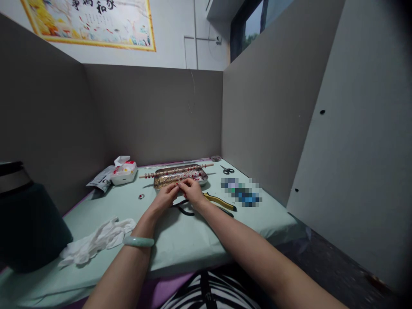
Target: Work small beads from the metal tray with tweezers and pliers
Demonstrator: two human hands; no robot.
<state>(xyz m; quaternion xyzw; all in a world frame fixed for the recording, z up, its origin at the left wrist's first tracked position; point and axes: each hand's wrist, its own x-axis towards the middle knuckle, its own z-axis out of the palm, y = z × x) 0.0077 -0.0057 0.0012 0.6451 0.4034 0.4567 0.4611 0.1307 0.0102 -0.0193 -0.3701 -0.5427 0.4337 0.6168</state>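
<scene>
Left hand (167,194) and right hand (192,190) pinch narrowly, contents unclear; bracing them together near the tray (204,180) should steady fine work.

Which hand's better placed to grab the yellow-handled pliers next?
Right hand, likely: the yellow-handled pliers lie close beside it; the left hand is farther off. Anything either holds is too small to tell.
</scene>
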